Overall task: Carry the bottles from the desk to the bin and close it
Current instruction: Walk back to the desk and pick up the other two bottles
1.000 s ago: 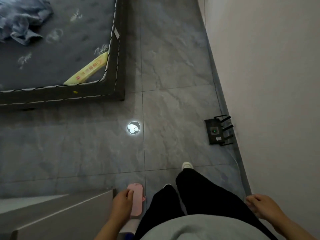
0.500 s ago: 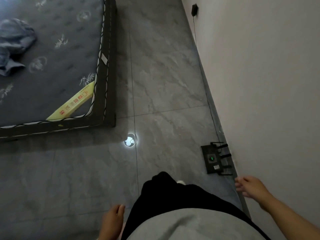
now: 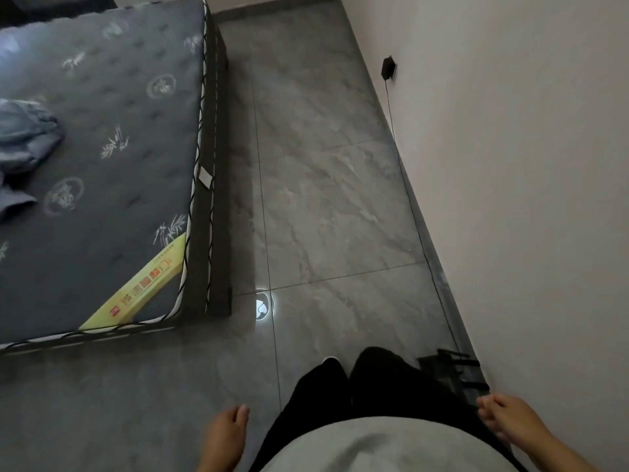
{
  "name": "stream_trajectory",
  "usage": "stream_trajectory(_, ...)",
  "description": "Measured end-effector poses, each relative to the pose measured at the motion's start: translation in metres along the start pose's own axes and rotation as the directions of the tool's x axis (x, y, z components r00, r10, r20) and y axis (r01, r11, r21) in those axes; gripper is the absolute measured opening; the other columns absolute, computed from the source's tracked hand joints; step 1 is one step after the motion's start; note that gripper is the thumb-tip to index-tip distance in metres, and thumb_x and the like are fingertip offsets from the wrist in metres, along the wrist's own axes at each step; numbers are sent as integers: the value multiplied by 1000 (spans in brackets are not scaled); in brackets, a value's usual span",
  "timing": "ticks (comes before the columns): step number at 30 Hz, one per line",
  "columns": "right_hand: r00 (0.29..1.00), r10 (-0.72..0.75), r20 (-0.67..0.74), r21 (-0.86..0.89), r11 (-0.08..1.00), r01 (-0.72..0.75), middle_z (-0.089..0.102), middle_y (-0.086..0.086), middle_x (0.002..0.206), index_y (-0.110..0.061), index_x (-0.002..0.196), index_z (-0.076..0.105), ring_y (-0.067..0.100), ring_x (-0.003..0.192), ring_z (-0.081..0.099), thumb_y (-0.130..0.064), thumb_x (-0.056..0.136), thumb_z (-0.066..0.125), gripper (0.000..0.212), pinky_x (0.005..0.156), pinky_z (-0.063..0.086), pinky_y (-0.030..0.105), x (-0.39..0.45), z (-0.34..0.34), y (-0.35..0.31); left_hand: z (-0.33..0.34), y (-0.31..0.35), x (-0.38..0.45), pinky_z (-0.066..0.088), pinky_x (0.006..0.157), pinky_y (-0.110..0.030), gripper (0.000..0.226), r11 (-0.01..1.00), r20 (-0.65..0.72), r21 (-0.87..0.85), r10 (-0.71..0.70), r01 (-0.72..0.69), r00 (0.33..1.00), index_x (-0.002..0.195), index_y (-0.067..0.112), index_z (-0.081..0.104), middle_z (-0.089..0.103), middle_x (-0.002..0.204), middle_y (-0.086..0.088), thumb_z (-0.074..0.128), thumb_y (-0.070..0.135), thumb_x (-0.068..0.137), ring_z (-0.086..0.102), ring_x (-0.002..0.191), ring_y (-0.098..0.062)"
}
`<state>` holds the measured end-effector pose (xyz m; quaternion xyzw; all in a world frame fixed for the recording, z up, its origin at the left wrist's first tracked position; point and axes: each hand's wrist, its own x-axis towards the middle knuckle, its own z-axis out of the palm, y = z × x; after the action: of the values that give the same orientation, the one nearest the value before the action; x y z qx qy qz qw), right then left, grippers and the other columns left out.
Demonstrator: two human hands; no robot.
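No bottle, desk or bin shows in the head view. My left hand [image 3: 224,437] hangs at my side near the bottom edge, fingers loosely curled, holding nothing. My right hand [image 3: 507,420] hangs on the other side, close to the wall, fingers loosely apart and holding nothing. My black trouser legs [image 3: 357,393] and a white shoe tip [image 3: 329,360] are between the hands, over the grey tiled floor.
A bed with a dark patterned mattress [image 3: 112,158] fills the left; a blue garment [image 3: 23,141] lies on it. A black router [image 3: 452,369] sits on the floor by the white wall [image 3: 510,165], its cable running up to a plug [image 3: 388,68]. Grey floor [image 3: 323,199] runs ahead between bed and wall.
I have walked forward along the floor; the bed corner and router have slid down in view. The cabinet edge and pink object by my left hand have left the frame. Both hands stay empty.
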<state>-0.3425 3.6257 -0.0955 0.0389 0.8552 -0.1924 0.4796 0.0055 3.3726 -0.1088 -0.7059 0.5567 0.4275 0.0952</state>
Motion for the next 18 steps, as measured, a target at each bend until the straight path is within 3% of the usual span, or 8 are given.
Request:
stream_trajectory(2,999,4,-36,-45,999,-5,60,13,63,0,65,64,20,59,50,0,89,53,26,53,35,27,7,-6,-17,-11,41,22,49,83,-41,29,998,-3,23,57,-56,998,88,-8,67,69,95,-29,49,15,93,66,88,-38)
stream_trajectory(4,998,12,-55,-73,997,-16,66,20,78,-1,63,67,23,76,57,-3,86,58,24,63,34,31,18,-14,-38,-18,85,43,49,79,-42,28,993,-7,11,115,-114,993,80,-6,65,69,89,-29,49,14,93,65,83,-38)
stream_trajectory(8,999,28,-33,-116,993,-31,68,22,95,5,71,69,23,89,59,-8,87,58,23,72,37,30,58,-33,-89,-24,165,87,48,75,-40,25,986,-26,43,165,-164,986,80,-3,63,69,86,-25,50,14,92,65,81,-36)
stream_trajectory(11,998,25,-53,-38,999,-27,67,22,82,6,73,68,25,74,57,-7,89,55,24,70,42,35,94,-54,-145,-26,209,110,46,78,-40,26,992,-48,24,128,-127,991,84,-4,64,68,89,-24,49,15,93,64,85,-37)
stream_trajectory(14,1000,-2,-16,102,995,4,61,17,74,3,78,62,26,63,55,-4,93,47,23,57,39,30,119,-78,-211,-24,241,120,46,80,-39,23,998,-42,-11,55,-56,998,74,8,60,69,91,-23,49,17,92,64,87,-35)
stream_trajectory(18,997,-75,-11,106,992,76,59,19,84,0,88,59,28,79,55,-4,96,40,21,56,36,26,144,-106,-301,-28,272,133,46,81,-36,22,997,-20,-39,-64,64,998,74,8,61,69,90,-22,51,16,92,64,82,-31)
